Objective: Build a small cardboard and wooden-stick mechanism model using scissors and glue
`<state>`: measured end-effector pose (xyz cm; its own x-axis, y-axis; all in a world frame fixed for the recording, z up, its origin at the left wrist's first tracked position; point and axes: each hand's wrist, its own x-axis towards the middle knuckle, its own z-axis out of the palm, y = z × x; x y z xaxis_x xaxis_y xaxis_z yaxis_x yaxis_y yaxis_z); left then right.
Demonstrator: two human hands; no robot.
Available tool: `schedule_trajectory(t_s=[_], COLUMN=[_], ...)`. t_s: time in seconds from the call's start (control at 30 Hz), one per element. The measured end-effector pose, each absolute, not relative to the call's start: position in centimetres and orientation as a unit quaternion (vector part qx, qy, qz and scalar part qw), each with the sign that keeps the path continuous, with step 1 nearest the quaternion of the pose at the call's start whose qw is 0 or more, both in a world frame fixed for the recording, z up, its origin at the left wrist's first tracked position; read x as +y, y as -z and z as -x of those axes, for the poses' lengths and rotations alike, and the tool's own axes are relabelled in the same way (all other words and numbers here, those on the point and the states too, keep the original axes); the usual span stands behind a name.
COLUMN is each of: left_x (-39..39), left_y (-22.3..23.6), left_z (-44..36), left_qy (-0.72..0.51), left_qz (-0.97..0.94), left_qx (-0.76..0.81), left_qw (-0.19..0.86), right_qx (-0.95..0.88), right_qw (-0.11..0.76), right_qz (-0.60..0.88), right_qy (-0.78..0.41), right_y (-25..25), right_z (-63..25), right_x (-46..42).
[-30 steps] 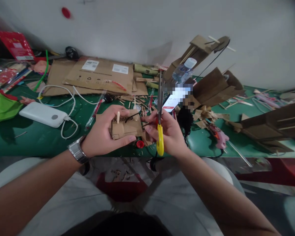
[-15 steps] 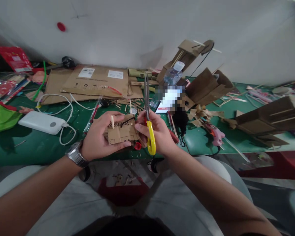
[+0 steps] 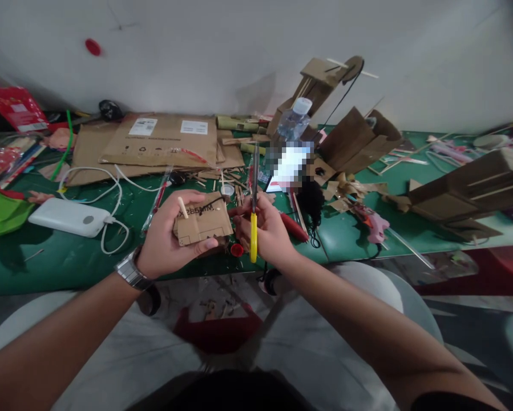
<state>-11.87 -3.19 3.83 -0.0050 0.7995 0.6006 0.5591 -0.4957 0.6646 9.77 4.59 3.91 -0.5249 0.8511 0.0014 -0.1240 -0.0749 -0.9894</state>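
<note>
Head view: farthest left of the things worth noting, a white power bank (image 3: 68, 217) lies on the green tabletop (image 3: 8, 262), its white cable looped beside it. Next, the left hand (image 3: 164, 240), a metal watch (image 3: 132, 269) at its wrist, has a firm grip on a small cardboard piece (image 3: 209, 224), the thumb along the near edge and the fingers curled around the far side. That piece is held up in front of the person, with a wooden peg (image 3: 182, 208) standing out of it and a black cord (image 3: 212, 202) across its far edge. Just to its right, a red cap (image 3: 237, 250) shows below the gap between the hands.

The right hand (image 3: 272, 231) is closed around yellow-handled scissors (image 3: 253, 234), points upward, blades seemingly together. Its fingertips come near the cardboard's right edge; whether they also pinch the cord, I can't tell from here. Beyond lie a lit phone (image 3: 288, 165), a bundle of black yarn (image 3: 311, 200) and a pink glue gun (image 3: 374, 225).

To my eye, handling that cord well calls for a steady left hand that doesn't crush the card or lean on the peg. The right would do best working with light fingertips, blades turned away from both the cord and the other hand.
</note>
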Motion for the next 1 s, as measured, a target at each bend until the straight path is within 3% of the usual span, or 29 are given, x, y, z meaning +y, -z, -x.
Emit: schedule_trajectory(t_s=[0.43,1.0], left_x=[-3.3,-3.3], left_y=[-3.9,-4.1], left_z=[12.0,11.8], left_qy=[-0.502,-0.489], left_qz=[-0.674,-0.692], left_qx=[0.530,0.528], left_qw=[0.115,0.057], right_qx=[-0.605,-0.623], right_qw=[0.385,0.354], right_qz=[0.296,0.301], right_qy=[-0.631,-0.629], right_y=[-0.9,-0.6], right_z=[-9.8,-10.0], right_x=[3.3,3.3])
